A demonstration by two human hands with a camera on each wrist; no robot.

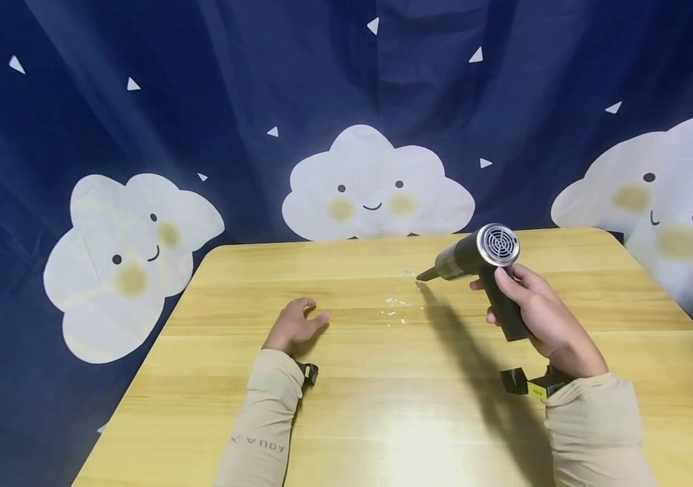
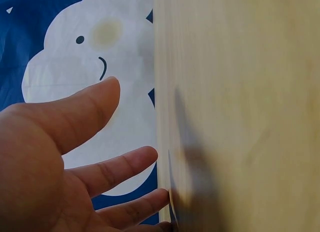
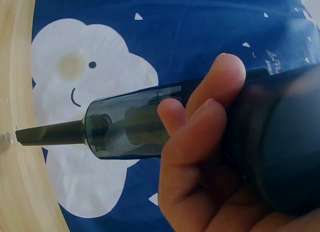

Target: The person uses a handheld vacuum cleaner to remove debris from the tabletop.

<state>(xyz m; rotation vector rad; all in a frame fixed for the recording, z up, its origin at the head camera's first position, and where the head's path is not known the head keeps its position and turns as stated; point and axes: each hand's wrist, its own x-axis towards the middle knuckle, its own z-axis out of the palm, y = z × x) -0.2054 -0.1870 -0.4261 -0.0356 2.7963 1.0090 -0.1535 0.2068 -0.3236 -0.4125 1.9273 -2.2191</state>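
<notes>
1. at left, a careless sweep of the left hand (image 1: 296,325) could brush the pale bits (image 1: 391,298) and spread them toward the near edge of the table (image 1: 346,406).
2. the bits lie scattered in the table's far half, roughly midway between its left and right edges; if the handheld vacuum (image 1: 481,260) gives out air, it might drive them over the far edge. whether it is running cannot be told.
3. the narrow nozzle (image 1: 428,274) points down and left beside the bits' far right side; held too high or moved too fast, it would probably miss some, and pressed too hard, it may scuff the table.
4. of the hands, the left is empty, its thumb and fingers loosely apart, low at the table left of the bits; whether it touches is hard to tell.
5. the right hand (image 1: 543,314), well apart from the left, is wrapped around the handle (image 1: 507,314), above the table toward its right edge; a slack grip could let the nozzle drop.
</notes>
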